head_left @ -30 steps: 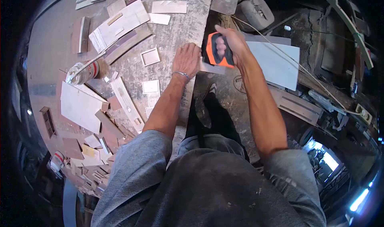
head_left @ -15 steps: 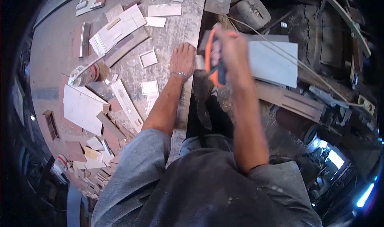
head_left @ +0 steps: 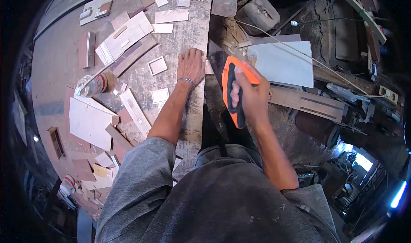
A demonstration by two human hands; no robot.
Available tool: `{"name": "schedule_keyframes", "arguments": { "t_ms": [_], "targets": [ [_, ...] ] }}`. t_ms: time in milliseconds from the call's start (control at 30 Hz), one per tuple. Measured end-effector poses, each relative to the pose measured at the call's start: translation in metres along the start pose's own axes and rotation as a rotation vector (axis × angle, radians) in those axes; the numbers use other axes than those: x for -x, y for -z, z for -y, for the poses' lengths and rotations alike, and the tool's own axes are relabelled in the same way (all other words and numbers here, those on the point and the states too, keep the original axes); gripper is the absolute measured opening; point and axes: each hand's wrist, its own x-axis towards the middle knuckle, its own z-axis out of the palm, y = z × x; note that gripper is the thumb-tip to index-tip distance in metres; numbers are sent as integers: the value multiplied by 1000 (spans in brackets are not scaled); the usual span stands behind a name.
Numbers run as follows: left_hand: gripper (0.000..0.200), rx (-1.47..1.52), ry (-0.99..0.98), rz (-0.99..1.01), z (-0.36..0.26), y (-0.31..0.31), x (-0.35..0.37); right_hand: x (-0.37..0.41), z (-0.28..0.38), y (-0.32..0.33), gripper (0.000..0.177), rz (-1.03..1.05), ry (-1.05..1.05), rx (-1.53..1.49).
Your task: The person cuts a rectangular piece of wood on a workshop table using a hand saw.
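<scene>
My right hand [head_left: 253, 95] is closed around the orange and black handle of a handsaw [head_left: 227, 78], held beyond the table's edge. Its blade is seen nearly edge-on and hard to make out. On the worktable [head_left: 192, 127], my left hand [head_left: 191, 66] presses down at the edge, fingers close together and slightly curled. From under it a small pale wood piece [head_left: 208, 67] sticks out past the edge, close to the saw; the rest of it is hidden by the hand. A small square wooden frame [head_left: 157, 66] lies left of that hand.
Wood offcuts, pale boards [head_left: 92, 121] and a plastic jar [head_left: 95, 84] with a stick across it cover the table's left. To the right are a white panel [head_left: 282, 63], a slotted board [head_left: 306, 102], a jerrycan [head_left: 259, 16] and a cable ending in a socket [head_left: 388, 95].
My right hand and the saw have moved down toward my body, and the handle shows more clearly. My left hand stays pressed at the table's edge. The whole view has shifted slightly.
</scene>
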Motion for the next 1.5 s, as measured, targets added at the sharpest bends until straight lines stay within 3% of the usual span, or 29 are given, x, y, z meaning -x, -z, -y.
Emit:
{"name": "schedule_keyframes", "arguments": {
  "t_ms": [233, 533, 667, 833, 867, 967, 1067, 1133, 1333, 1400, 1500],
  "targets": [
    [30, -11, -25, 29, 0, 1, -2, 44, -8, -11, 49, -20, 52, 39],
    [30, 24, -25, 50, 3, 5, -6, 64, -54, -17, 55, -23, 188, 66],
    [30, 42, -17, 48, 0, 3, -5, 59, -59, -10, 57, 19, 93, 5],
    [31, 40, -14, 47, 2, 4, -5, 41, -85, -24, 55, -29, 196, 217],
    [31, 39, -17, 42, 1, 3, -4, 33, -79, -32, 54, -35, 111, 180],
    [30, 4, -18, 69, 1, 2, -4, 41, -94, -27, 52, -50, 287, 169],
    [28, 5, -1, 57, -1, 2, -4, 42, -63, -34, 53, -28, 224, 44],
    [30, 13, 7, 91, -2, 6, -6, 13, -73, -38, 54, -8, 225, 135],
    [30, 11, 10, 104, 0, 3, -6, 35, -93, -21, 55, -41, 242, 144],
    [29, 13, 9, 88, 0, 2, -5, -11, -85, -30, 55, -9, 154, 152],
    [29, 6, 10, 113, -1, 4, -5, -15, -72, -37, 55, 8, 67, 23]
  ]
}}
